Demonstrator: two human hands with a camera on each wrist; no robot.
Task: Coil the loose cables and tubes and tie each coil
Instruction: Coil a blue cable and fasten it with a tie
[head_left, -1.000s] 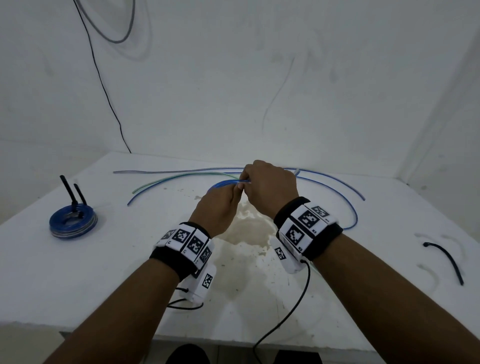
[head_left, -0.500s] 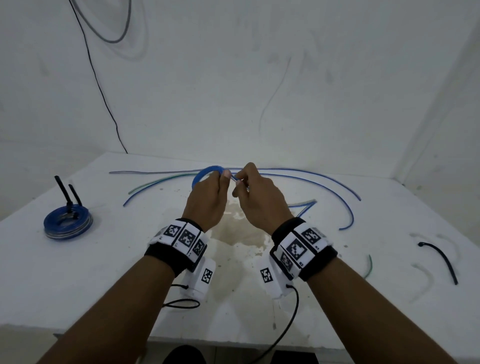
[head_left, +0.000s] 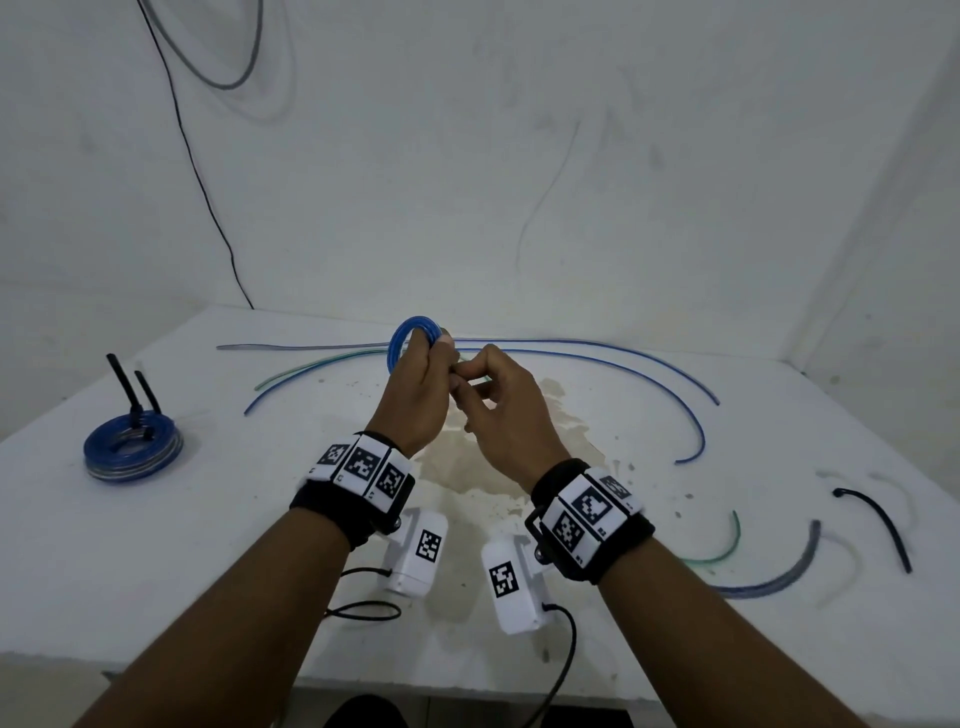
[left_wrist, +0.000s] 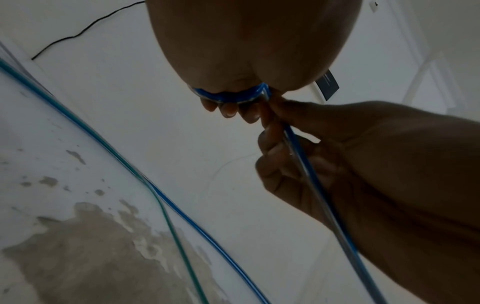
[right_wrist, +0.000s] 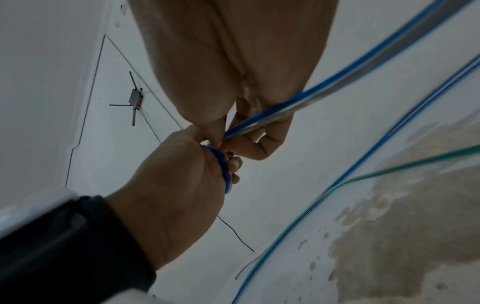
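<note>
Gripping a small coil of blue plastic tubing (head_left: 410, 338) upright above the white table (head_left: 218, 545), the left hand (head_left: 415, 400) has its fingers curled through the ring. The right hand (head_left: 506, 415), just beside it and touching at the fingertips, pinches the uncoiled run of the same blue tube (left_wrist: 314, 181) between thumb and forefinger. That free run leaves the coil toward the right hand and trails down and away to the table, so the right hand is the nearer one to feed the next wrap, judging by the lie of the tube. Compared with half a second earlier, the coil sits higher and more upright, and the two hands have closed together. A tied blue coil with black ties (head_left: 132, 449) rests at the table's left; a loose green tube (head_left: 322, 364) lies beyond the hands.
</note>
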